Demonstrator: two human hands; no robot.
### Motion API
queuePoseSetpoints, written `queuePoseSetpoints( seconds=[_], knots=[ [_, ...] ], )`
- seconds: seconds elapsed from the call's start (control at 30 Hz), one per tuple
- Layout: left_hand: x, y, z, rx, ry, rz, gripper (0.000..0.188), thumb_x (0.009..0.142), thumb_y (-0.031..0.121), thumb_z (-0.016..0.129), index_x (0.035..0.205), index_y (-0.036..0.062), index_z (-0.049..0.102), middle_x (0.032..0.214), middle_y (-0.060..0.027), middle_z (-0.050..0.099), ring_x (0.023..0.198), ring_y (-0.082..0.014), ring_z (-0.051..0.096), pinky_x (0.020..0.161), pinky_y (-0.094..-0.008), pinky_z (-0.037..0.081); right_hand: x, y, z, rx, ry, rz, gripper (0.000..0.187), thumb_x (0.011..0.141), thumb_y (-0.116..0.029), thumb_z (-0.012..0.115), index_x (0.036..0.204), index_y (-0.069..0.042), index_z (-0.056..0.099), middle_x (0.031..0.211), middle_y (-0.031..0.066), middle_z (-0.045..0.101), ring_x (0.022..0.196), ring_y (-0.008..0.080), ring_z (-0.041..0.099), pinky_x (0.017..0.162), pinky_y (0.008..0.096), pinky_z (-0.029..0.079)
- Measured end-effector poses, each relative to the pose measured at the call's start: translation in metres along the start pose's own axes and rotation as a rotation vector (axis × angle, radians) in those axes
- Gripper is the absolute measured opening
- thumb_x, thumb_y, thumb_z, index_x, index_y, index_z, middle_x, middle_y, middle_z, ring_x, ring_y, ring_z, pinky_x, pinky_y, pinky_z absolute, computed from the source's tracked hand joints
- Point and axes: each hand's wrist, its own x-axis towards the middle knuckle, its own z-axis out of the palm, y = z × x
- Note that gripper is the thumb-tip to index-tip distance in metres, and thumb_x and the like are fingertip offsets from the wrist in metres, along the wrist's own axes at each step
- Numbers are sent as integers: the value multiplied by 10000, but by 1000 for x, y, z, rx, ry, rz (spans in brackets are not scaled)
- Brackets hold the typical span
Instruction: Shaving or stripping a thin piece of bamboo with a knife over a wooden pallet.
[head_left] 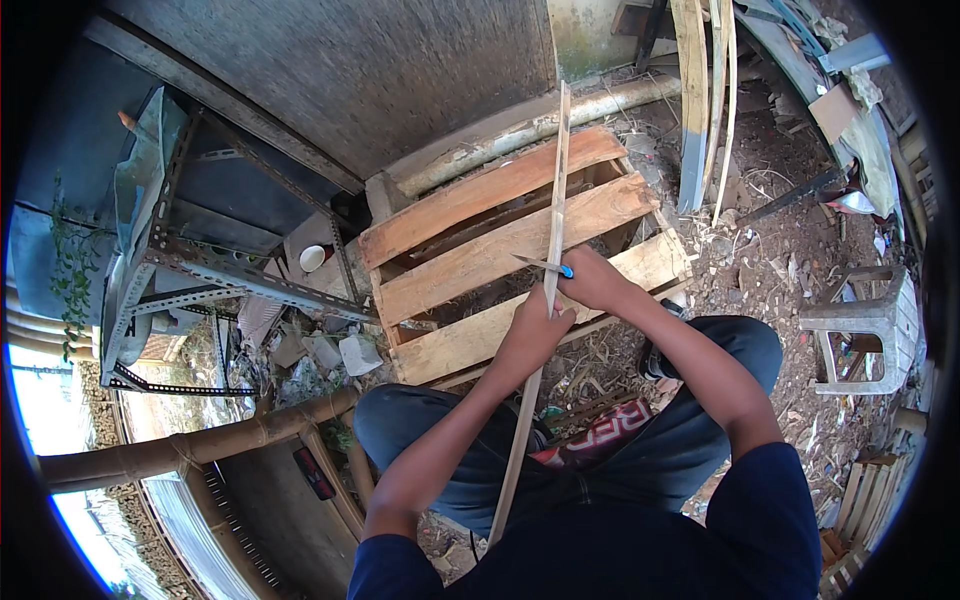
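A long, pale strip (pixel 557 200), which looks like split bamboo or wood, runs from near my lap up over the slatted wooden pallet (pixel 470 280). My left hand (pixel 530 335) is closed round the strip near its middle. Just above and to the right, my right hand (pixel 597 281) grips a knife (pixel 538 264) with a blue handle. Its narrow blade points left and crosses the strip; whether the edge bites into it I cannot tell. Both hands are over the near slats of the pallet, between my bent knees.
A perforated metal frame (pixel 250 283) stands left of the pallet, with a white cup (pixel 312 259) near it. A bamboo pole (pixel 230 430) crosses the lower left. On the right is a plastic stool (pixel 865 325). Several long strips (pixel 690 100) lean at the back right. Debris litters the ground.
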Motion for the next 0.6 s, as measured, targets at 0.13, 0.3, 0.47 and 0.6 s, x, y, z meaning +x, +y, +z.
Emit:
queuePoseSetpoints(
  seconds=[0.13, 0.3, 0.47, 0.6],
  knots=[
    [1, -3, 1, 12, -8, 10, 260, 846, 183, 636, 887, 44, 420, 665, -39, 477, 481, -114, 491, 413, -274, 406, 1, -2, -2, 28, -51, 27, 204, 731, -140, 622, 708, 63, 617, 727, 280, 594, 758, 445, 600, 694, 485, 486],
    [1, -4, 2, 18, -7, 6, 263, 846, 183, 638, 893, 43, 420, 667, -41, 478, 482, -114, 491, 415, -275, 410, -3, -9, -4, 1, 10, 2, 201, 729, -141, 617, 715, 60, 620, 734, 276, 601, 765, 443, 602, 701, 483, 490],
    [1, -2, 1, 7, -31, -46, 269, 847, 186, 640, 905, 40, 421, 680, -43, 485, 508, -117, 501, 425, -278, 423, 0, -2, -2, -3, -42, 14, 201, 728, -143, 615, 717, 58, 620, 743, 277, 603, 768, 441, 603, 703, 484, 491],
    [0, -1, 1, 2, -42, -65, 278, 849, 196, 638, 919, 37, 421, 684, -44, 487, 521, -126, 511, 431, -284, 431, 0, -1, 0, -3, -47, 46, 212, 729, -154, 622, 704, 56, 611, 736, 273, 600, 763, 439, 601, 697, 490, 486]
  ],
)
